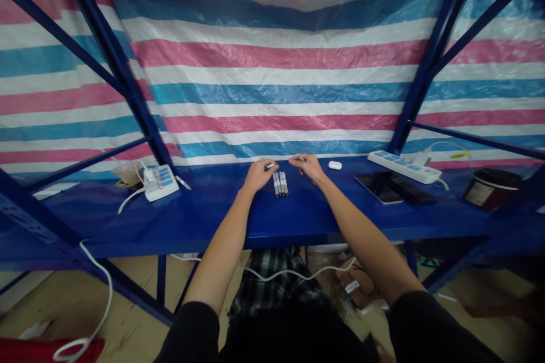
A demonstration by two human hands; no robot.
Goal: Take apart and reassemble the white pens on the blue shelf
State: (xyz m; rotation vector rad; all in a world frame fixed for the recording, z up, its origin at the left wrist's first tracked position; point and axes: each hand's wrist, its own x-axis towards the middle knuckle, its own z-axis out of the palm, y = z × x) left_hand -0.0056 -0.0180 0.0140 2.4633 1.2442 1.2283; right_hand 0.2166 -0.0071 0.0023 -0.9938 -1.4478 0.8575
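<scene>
Several slim marker pens, white on the upper part and grey below, lie side by side on the blue tabletop. Just to the upper left of this row, my left hand is closed on a marker, of which only a small white end shows. My right hand, at the upper right of the row, pinches another slim grey-white marker; most of it is hidden by the fingers. A gap separates the two hands, with a thin dark line in it that I cannot make out.
A white power strip and a pen lie to the left. On the right are a small white case, two phones, a longer power strip and a dark tub. Blue posts frame a striped sheet.
</scene>
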